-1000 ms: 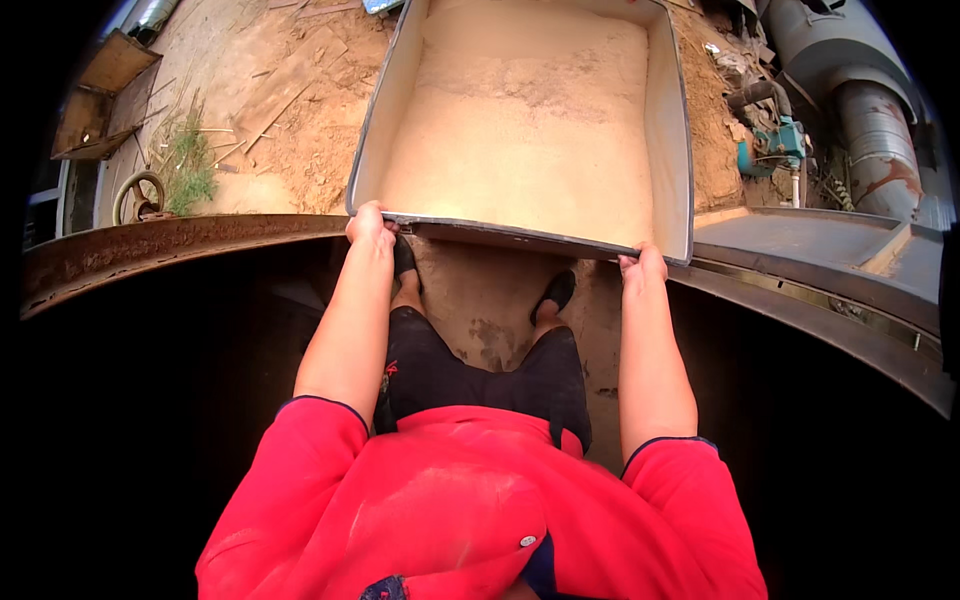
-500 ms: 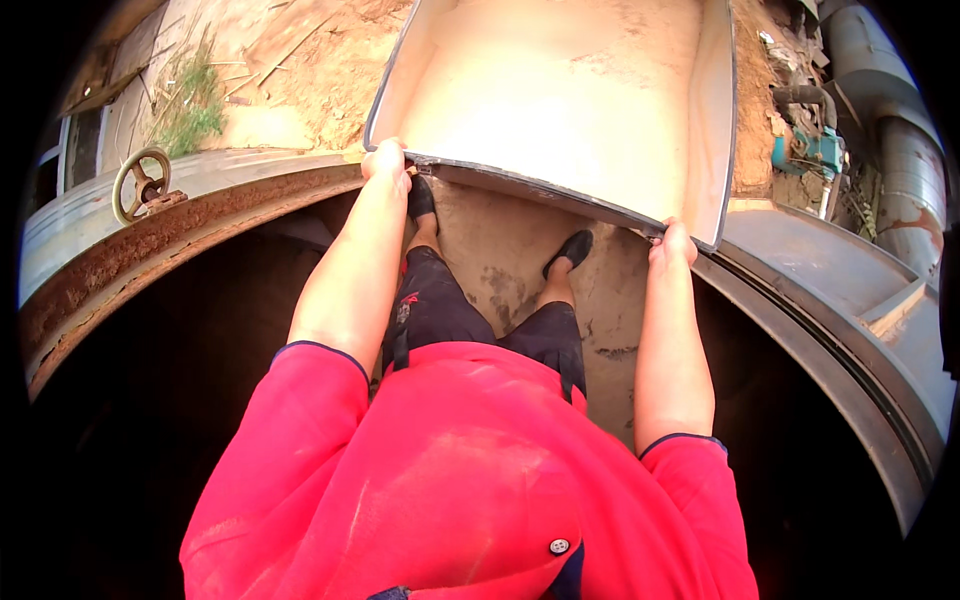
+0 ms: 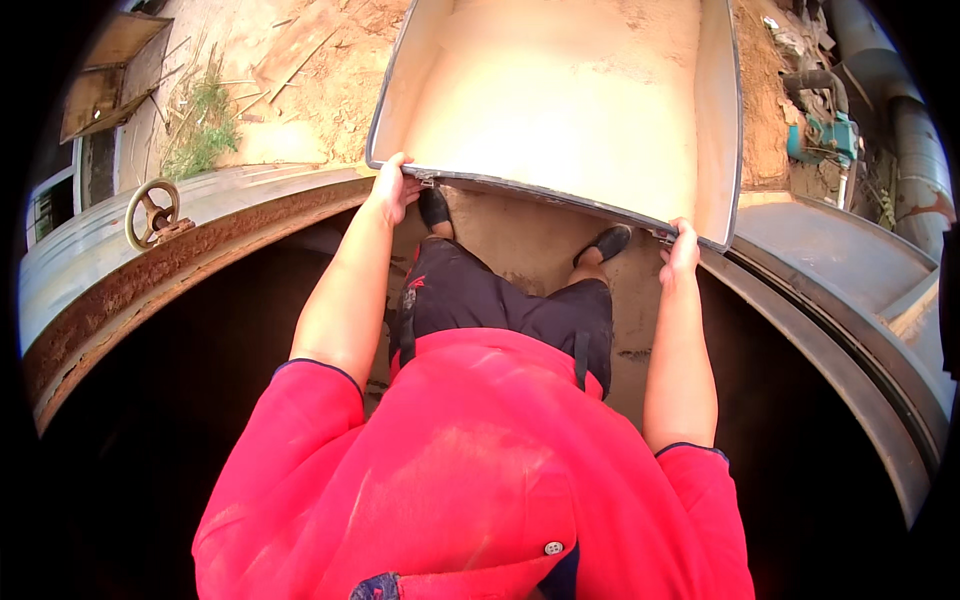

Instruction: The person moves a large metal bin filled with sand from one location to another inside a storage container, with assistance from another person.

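A large open bin (image 3: 560, 95) with pale inner walls and a dark rim lies ahead of me, its near edge slanting down to the right. My left hand (image 3: 394, 190) is closed at the left end of that edge, thumb up by the rim and fingers curled below it, beside a small metal fitting (image 3: 428, 183). Near the right corner, my right hand (image 3: 681, 250) grips the same edge, its fingers partly hidden. Both arms reach forward, nearly straight. Pale dust or residue covers the inside of the bin.
A curved rusty metal rim (image 3: 200, 245) with a handwheel (image 3: 152, 214) runs along the left; another curved metal edge (image 3: 830, 350) is at right. My dark shoes (image 3: 605, 243) stand on a dusty floor (image 3: 520, 225) below the bin. Pipes (image 3: 915, 160) and a teal pump (image 3: 825, 140) sit far right.
My left hand has turned at the rim, so its curled fingers now show. The whole view has shifted a little, and more of my shorts shows. Both hands stay at the bin's edge.
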The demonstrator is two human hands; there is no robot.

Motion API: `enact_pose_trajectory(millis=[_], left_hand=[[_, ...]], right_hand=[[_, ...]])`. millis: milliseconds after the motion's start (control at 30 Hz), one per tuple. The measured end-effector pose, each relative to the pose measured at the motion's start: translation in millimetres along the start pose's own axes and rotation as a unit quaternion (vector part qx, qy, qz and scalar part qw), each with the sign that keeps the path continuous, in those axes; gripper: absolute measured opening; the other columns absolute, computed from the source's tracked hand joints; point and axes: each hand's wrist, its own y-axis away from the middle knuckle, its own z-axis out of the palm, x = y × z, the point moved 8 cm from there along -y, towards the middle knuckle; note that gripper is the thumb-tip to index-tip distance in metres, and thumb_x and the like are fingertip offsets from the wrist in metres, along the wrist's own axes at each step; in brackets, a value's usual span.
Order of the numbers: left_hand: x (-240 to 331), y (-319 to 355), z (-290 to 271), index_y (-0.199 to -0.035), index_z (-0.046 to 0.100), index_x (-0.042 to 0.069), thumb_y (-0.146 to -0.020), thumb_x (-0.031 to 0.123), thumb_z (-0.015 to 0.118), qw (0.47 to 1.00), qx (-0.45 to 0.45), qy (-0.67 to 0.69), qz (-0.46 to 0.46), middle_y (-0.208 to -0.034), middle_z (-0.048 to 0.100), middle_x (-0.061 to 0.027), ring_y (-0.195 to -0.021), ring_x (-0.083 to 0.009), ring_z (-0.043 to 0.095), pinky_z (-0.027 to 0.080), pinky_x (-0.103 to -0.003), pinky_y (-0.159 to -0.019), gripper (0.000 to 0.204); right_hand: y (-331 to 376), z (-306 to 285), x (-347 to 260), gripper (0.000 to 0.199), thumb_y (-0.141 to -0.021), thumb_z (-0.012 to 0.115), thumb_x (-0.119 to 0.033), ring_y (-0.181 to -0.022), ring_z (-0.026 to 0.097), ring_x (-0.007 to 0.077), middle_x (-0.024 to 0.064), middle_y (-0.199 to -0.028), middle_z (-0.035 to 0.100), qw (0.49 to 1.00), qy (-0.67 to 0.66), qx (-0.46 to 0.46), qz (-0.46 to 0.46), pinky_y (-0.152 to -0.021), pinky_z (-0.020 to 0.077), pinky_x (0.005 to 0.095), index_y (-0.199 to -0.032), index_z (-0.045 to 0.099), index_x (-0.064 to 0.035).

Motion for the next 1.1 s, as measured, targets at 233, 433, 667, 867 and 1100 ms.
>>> enact_pose_trajectory(millis=[233, 433, 667, 867, 1100], left_hand=[[-9.0, -10.6, -15.7, -0.118, 0.049, 0.000, -0.080, 0.046, 0.048, 0.998, 0.045, -0.015, 0.042, -0.115, 0.053, -0.0195, -0.109, -0.0299, 0.047, 0.026, -0.041, -0.104, 0.059], [-4.8, 16.0, 18.4, -0.097, 0.059, 0.003, -0.083, 0.034, 0.053, 0.989, 0.015, 0.085, 0.120, -0.091, 0.062, -0.0060, -0.086, -0.0162, 0.053, 0.037, -0.030, -0.085, 0.035], [-5.2, 32.7, 13.9, -0.100, 0.061, -0.003, -0.084, 0.039, 0.058, 0.983, 0.101, 0.038, 0.146, -0.096, 0.060, -0.0064, -0.088, -0.0151, 0.050, 0.037, -0.030, -0.084, 0.045], [-10.6, 30.3, 20.8, -0.120, 0.048, 0.002, -0.083, 0.049, 0.048, 0.997, 0.043, 0.054, 0.028, -0.115, 0.056, -0.0152, -0.110, -0.0314, 0.051, 0.031, -0.041, -0.100, 0.060], [1.0, 37.3, 57.7, -0.127, 0.040, 0.000, -0.080, 0.032, 0.052, 0.965, -0.176, 0.196, -0.001, -0.129, 0.046, -0.0204, -0.118, -0.0395, 0.045, 0.029, -0.048, -0.104, 0.059]], right_hand=[[25.8, -2.1, -15.8, 0.035, -0.069, 0.066, -0.031, -0.079, 0.049, 0.0143, 0.0040, -0.085, 0.058, 1.000, -0.008, -0.004, -0.029, -0.075, 0.0372, 0.0292, -0.088, 0.062, -0.0014], [2.8, -10.5, 5.7, 0.047, -0.070, 0.063, -0.036, -0.088, 0.054, 0.0159, 0.0066, -0.096, 0.059, 0.999, -0.027, 0.016, -0.023, -0.085, 0.0379, 0.0379, -0.101, 0.059, 0.0000], [5.9, 2.0, 7.5, 0.042, -0.077, 0.057, -0.036, -0.092, 0.054, 0.0183, 0.0066, -0.099, 0.058, 0.998, -0.058, -0.004, -0.031, -0.090, 0.0372, 0.0408, -0.104, 0.057, -0.0052], [-3.6, 25.9, 19.4, 0.034, -0.077, 0.059, -0.023, -0.093, 0.052, 0.0264, 0.0134, -0.096, 0.054, 0.959, -0.229, -0.153, 0.060, -0.093, 0.0427, 0.0443, -0.102, 0.051, -0.0023], [8.1, 23.2, 4.0, 0.038, -0.075, 0.067, -0.025, -0.091, 0.052, 0.0265, 0.0096, -0.102, 0.055, 0.945, -0.246, -0.206, 0.063, -0.089, 0.0430, 0.0416, -0.104, 0.051, -0.0042]])
